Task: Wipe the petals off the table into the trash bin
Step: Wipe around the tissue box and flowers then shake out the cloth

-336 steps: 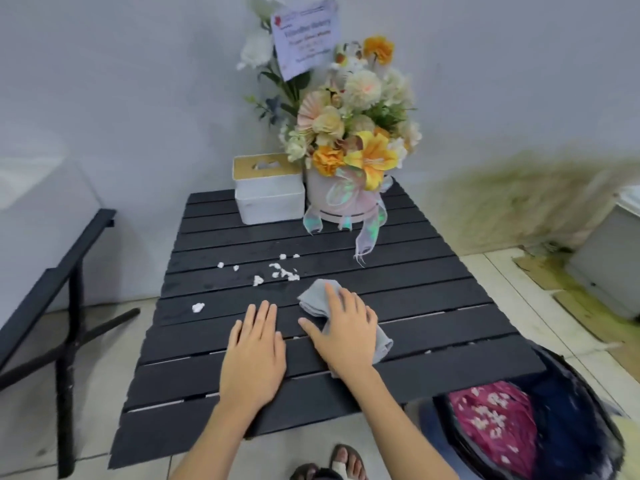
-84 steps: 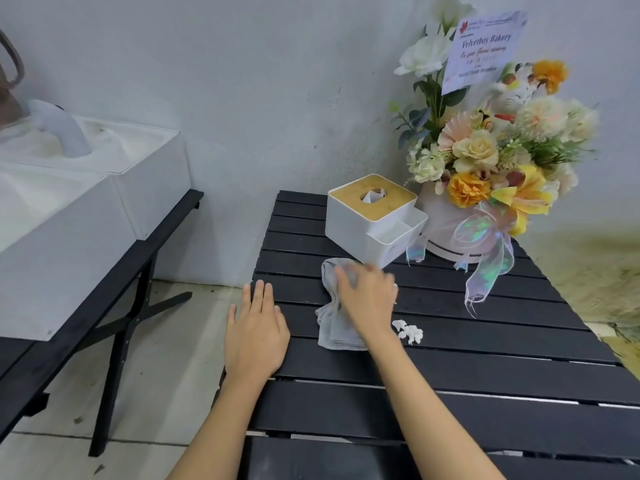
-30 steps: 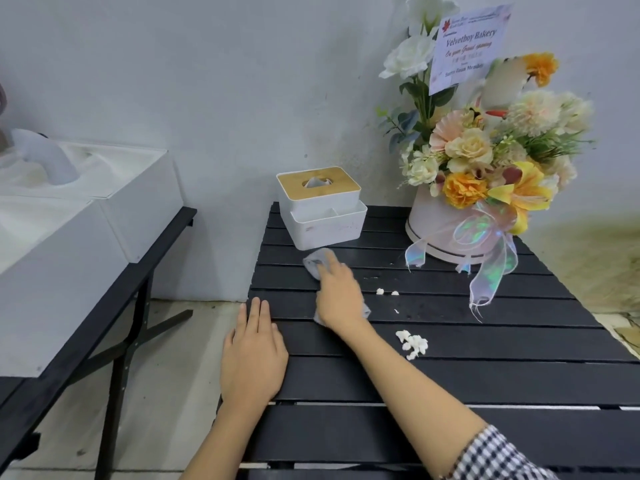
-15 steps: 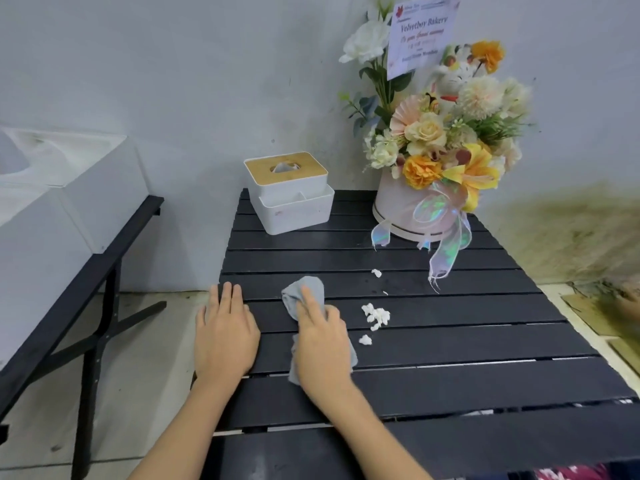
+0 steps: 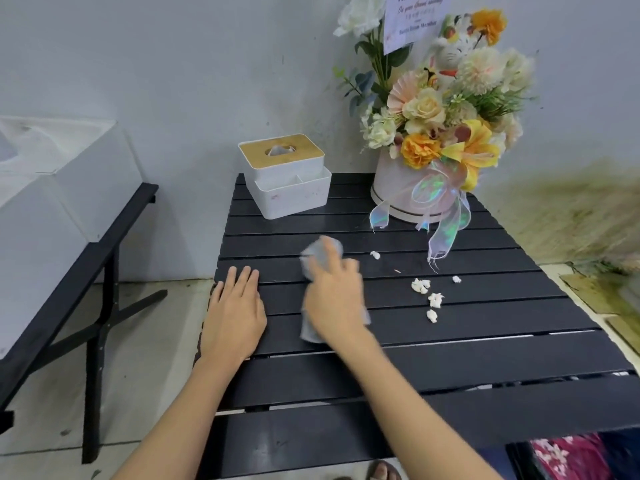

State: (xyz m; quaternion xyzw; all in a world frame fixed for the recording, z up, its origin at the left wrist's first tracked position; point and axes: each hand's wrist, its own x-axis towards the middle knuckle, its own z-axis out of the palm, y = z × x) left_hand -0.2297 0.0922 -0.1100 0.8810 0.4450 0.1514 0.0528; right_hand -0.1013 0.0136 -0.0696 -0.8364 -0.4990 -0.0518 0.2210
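Several small white petals lie scattered on the black slatted table, right of centre. My right hand presses a grey cloth flat on the table just left of the petals; the cloth shows above and below the hand. Resting flat near the table's left edge is my left hand, fingers together, holding nothing. A single petal sits farther back. The dark trash bin, with pink flowered material in it, peeks out under the table's near right corner.
A white tissue box with a wooden lid and a flower arrangement in a round white box stand at the table's back. A white container on a black bench is to the left. My sandalled foot shows below.
The right hand and cloth have moved away from me and to the right on the table. The petals lie more spread out to the right than half a second ago. The left hand stays put.
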